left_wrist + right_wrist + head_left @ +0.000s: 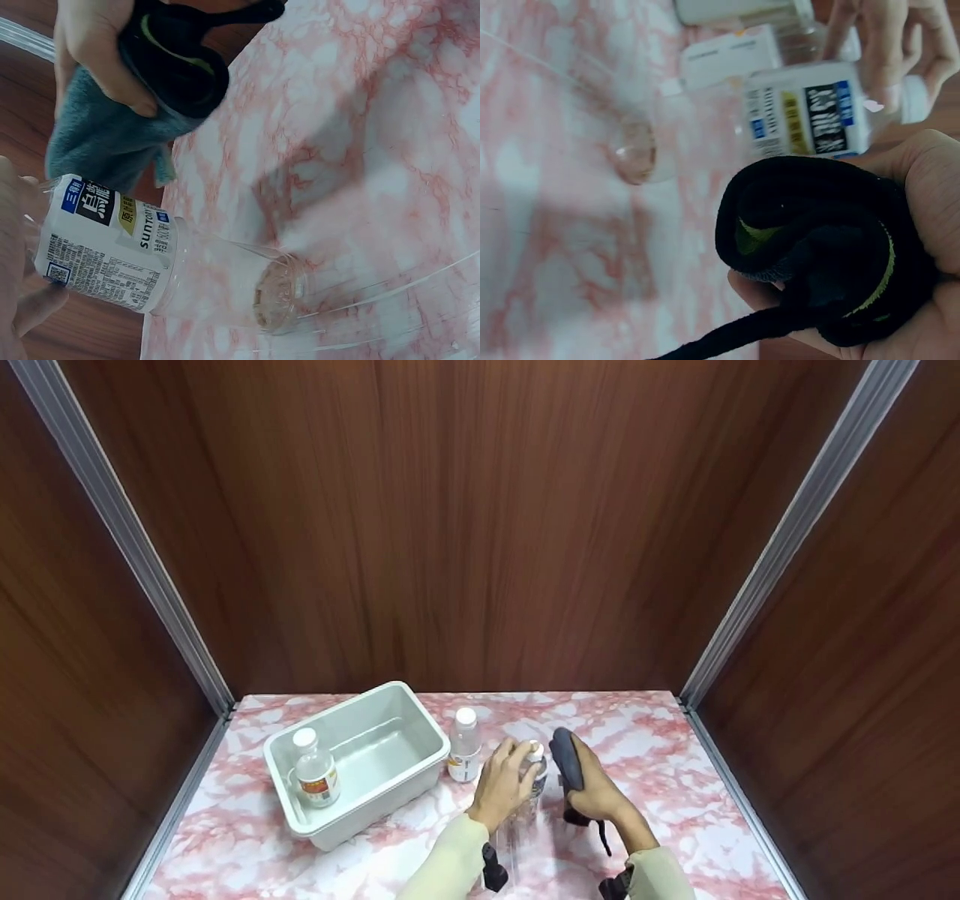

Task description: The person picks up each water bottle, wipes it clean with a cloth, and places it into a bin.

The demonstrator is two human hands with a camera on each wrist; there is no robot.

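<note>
My left hand (504,786) grips a clear plastic bottle (538,786) near its neck, fingers curled around below the white cap (535,750). In the left wrist view the bottle's printed label (105,240) shows, and its base is at the marbled tabletop. To the right of it, my right hand (596,791) holds a rolled, dark blue-grey cloth (568,761). From the right wrist, the cloth's black folded end (810,247) is seen, with a thin black strap (712,335) hanging off. A small gap separates cloth and bottle.
Left of my hands, a second white-capped bottle (465,757) stands upright beside a pale grey tub (375,802). Another bottle (316,780) stands inside the tub at its left end. Brown wood-grain panels (450,525) enclose the pink-and-white table (637,750) at the back and sides.
</note>
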